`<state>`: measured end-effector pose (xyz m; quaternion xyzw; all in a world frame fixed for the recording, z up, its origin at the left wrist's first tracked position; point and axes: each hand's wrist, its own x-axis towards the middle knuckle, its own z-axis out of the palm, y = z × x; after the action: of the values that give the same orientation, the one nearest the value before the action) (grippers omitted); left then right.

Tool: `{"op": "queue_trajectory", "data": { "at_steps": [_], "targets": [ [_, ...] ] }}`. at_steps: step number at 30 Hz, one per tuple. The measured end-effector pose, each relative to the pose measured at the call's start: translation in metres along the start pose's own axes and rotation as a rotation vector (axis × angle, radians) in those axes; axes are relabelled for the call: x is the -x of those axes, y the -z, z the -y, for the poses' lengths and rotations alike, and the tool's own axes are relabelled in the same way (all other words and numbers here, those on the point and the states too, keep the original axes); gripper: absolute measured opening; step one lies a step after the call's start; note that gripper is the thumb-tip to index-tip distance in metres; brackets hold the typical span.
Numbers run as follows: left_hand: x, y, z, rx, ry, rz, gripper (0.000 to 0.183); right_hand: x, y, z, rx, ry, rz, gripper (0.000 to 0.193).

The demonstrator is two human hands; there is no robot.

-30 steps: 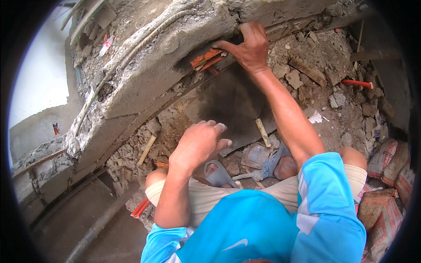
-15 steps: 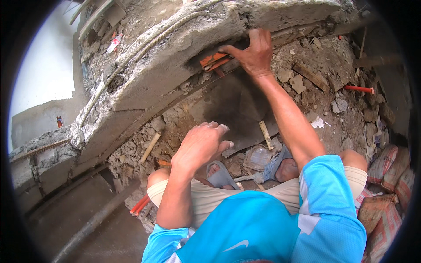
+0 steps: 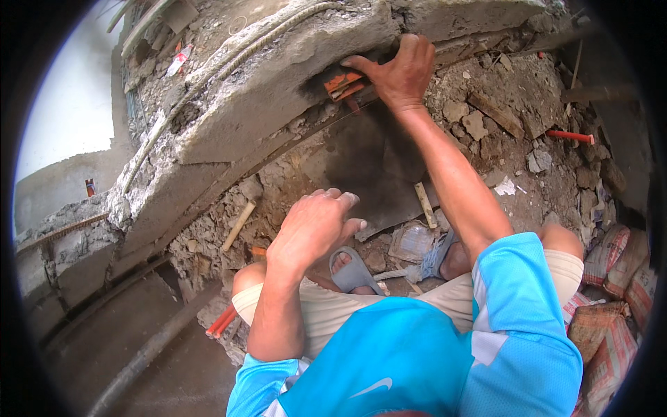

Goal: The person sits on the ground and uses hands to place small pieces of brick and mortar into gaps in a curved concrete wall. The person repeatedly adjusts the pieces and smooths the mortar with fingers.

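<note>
My right hand (image 3: pixel 405 78) reaches up to a rough concrete beam (image 3: pixel 250 115). Its thumb stretches along the top of short, flattened orange pipes (image 3: pixel 343 84), which poke out of a blackened hollow in the beam's side. The fingers curl over the pipes' far side, where their grip is partly hidden. Lower down, my left hand (image 3: pixel 313 226) hovers in front of my knees, palm down. Its thumb stands apart from loosely bent fingers, and it holds nothing. Behind it lies a dark, soot-stained slab (image 3: pixel 375 163).
Rubble (image 3: pixel 479 132) and wood scraps surround my feet. A red-orange pipe (image 3: pixel 571 136) juts out at right, above stacked sacks (image 3: pixel 608 340). Steel rebar (image 3: pixel 236 59) runs along the beam's top. A clear plastic container (image 3: pixel 415 241) lies beside my sandal (image 3: pixel 356 272).
The view has shifted slightly. My right hand stays at the orange pipes, which now show at a slightly different tilt. My left hand has barely moved.
</note>
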<state>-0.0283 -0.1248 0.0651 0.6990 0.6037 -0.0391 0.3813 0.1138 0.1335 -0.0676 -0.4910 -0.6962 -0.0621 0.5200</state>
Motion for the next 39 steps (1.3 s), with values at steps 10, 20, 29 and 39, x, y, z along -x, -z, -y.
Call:
{"op": "queue_trajectory", "data": {
  "at_steps": [10,20,29,39],
  "targets": [
    [0.001,-0.004,0.000,-0.005,-0.058,0.001,0.049,-0.013,0.044,0.029,-0.029,0.307,-0.014,0.109],
    [0.024,-0.002,0.007,0.047,-0.073,-0.067,0.050,-0.030,0.020,0.029,0.062,0.351,-0.022,0.118],
    [0.015,-0.003,0.011,0.029,-0.046,-0.097,0.047,-0.028,0.025,0.041,-0.047,0.305,0.020,0.119],
    [-0.003,-0.033,-0.024,-0.096,-0.243,0.230,0.016,-0.020,0.056,0.017,-0.260,0.223,0.090,0.068]
  ]
}}
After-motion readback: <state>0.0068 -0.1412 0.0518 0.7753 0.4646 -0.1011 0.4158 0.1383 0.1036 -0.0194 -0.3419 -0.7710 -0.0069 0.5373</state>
